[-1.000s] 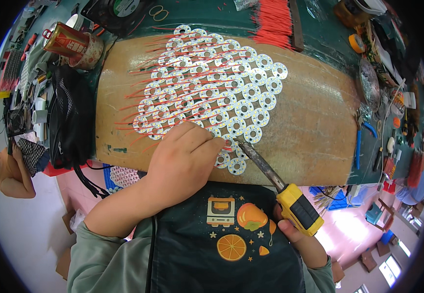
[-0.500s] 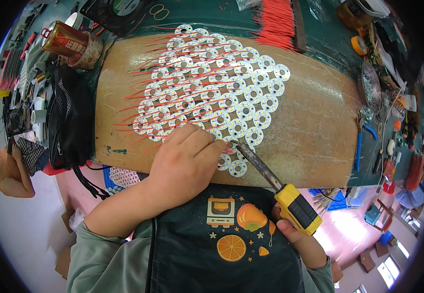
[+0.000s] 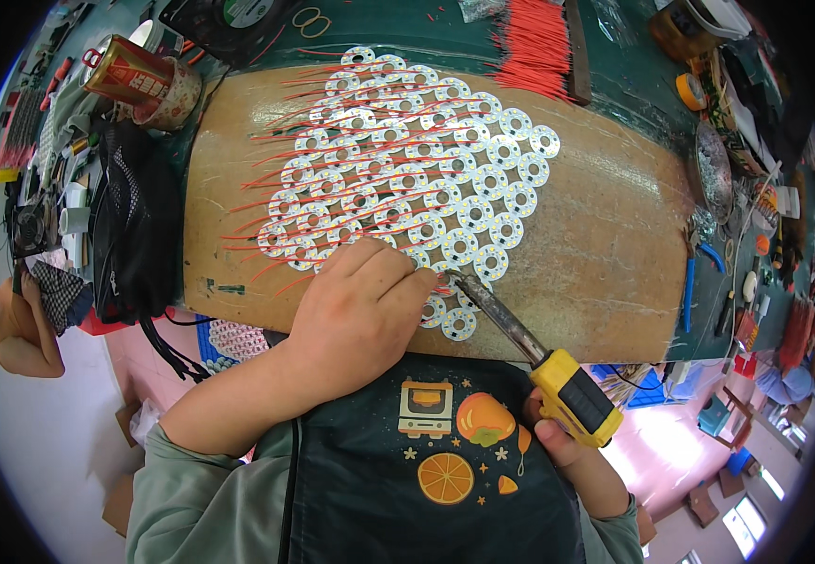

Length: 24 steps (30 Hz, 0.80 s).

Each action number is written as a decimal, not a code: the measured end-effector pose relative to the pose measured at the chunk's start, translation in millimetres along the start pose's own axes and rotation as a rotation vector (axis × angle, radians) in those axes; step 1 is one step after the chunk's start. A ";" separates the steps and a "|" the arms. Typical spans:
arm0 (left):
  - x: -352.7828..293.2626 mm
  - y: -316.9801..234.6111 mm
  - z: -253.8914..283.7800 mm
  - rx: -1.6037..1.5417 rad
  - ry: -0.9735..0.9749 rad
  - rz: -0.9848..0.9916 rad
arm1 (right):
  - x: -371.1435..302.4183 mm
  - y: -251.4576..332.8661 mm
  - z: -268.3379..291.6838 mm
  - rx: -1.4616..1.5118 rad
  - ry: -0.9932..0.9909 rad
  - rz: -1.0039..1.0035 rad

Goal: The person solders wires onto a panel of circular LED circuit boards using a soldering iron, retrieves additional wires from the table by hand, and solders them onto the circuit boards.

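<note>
Many round white LED boards [image 3: 445, 169] with red wires soldered on lie in rows on a brown wooden board [image 3: 605, 235]. My left hand [image 3: 360, 315] rests fingers-down on the nearest discs at the board's front edge, pinching something small I cannot make out. My right hand [image 3: 567, 446] grips the yellow handle of a soldering iron [image 3: 572, 395]. Its metal tip [image 3: 454, 275] touches a disc right beside my left fingertips.
A bundle of loose red wires [image 3: 534, 42] lies at the back. A red can in a cup [image 3: 139, 75] stands back left, with a black mesh bag [image 3: 135, 216] beside the board. Tools and clutter crowd the green mat at right [image 3: 736, 216]. Another person [image 3: 8, 320] sits far left.
The soldering iron tip has slid slightly left, closer to my left fingertips. My left hand has stayed in place on the discs.
</note>
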<state>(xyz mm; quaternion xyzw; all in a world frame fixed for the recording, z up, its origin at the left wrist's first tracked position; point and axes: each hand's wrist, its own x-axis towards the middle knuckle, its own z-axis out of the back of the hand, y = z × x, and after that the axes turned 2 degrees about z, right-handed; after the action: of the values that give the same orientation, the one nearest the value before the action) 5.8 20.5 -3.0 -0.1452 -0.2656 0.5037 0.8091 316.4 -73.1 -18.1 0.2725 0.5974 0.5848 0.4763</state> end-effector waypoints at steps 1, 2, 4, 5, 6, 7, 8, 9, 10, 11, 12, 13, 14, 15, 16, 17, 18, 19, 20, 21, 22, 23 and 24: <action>0.1 0.0 0.1 0.000 0.001 -0.001 | 0.8 1.4 -1.0 0.078 -0.030 -0.019; -0.1 0.0 0.0 0.000 0.001 -0.001 | 1.1 0.7 -0.6 0.078 -0.030 -0.019; -0.1 -0.1 -0.3 0.001 -0.001 -0.003 | 1.3 -1.5 0.7 0.062 -0.006 0.033; -0.1 0.4 -0.7 0.001 -0.002 -0.004 | 2.0 -1.1 0.4 0.061 -0.007 0.032; -0.2 0.9 -1.2 -0.002 -0.005 -0.006 | 2.8 -0.4 -0.4 0.071 -0.014 0.036; -0.2 1.3 -1.5 -0.004 -0.008 -0.009 | 3.2 0.3 -0.8 0.081 -0.021 0.040; -0.1 1.0 -1.1 -0.003 -0.007 -0.009 | 3.3 0.3 -0.2 0.082 -0.021 0.041; 0.2 0.7 -0.6 0.000 -0.002 -0.007 | 3.1 0.2 0.9 0.082 -0.009 0.034; 0.4 0.4 -0.1 0.003 0.003 -0.005 | 3.1 0.5 1.6 0.081 0.004 0.027; 0.5 0.2 0.2 0.004 0.004 -0.005 | 4.1 2.0 1.8 0.082 0.005 0.027; 0.6 -0.1 0.4 0.002 0.006 0.001 | 5.5 4.4 2.0 0.133 0.007 0.007; 0.5 -0.3 0.5 0.001 0.009 0.007 | 6.4 5.3 2.1 0.183 0.009 -0.014; 0.9 -0.5 0.6 0.000 0.009 0.007 | 6.1 5.4 3.4 0.183 0.008 -0.014; 1.2 -0.8 0.7 -0.004 0.008 0.008 | 5.5 5.1 5.8 0.132 0.026 0.002; 1.5 -1.0 0.6 -0.008 0.007 0.011 | 5.2 5.0 7.1 0.082 0.044 0.019; 1.5 -0.8 0.2 -0.008 0.008 0.011 | 4.7 5.7 7.1 0.083 0.044 0.018; 1.6 -0.4 -0.5 -0.023 -0.012 0.012 | 4.0 6.9 7.2 0.071 0.031 0.026; 1.5 -0.1 -0.9 -0.038 -0.032 0.012 | 3.3 7.4 7.1 0.060 0.018 0.033; 2.4 -0.8 0.0 -0.039 -0.031 0.011 | 1.8 6.5 8.2 0.060 0.016 0.032; 3.7 -2.2 1.9 -0.051 -0.041 0.009 | -0.1 4.9 10.3 0.024 0.040 0.046; 4.2 -3.1 2.8 -0.064 -0.052 0.008 | -1.4 4.0 11.4 -0.013 0.064 0.060; 2.8 -3.8 2.8 -0.064 -0.051 0.008 | -1.5 4.2 11.0 -0.012 0.064 0.059; 0.6 -4.6 2.7 -0.059 -0.022 0.007 | -1.4 5.1 10.2 -0.019 0.052 0.062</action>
<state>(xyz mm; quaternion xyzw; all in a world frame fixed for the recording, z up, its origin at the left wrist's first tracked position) 7.9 18.9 1.7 -0.1643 -0.2885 0.5001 0.7998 324.8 -69.0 -11.5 0.2710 0.5952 0.6119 0.4449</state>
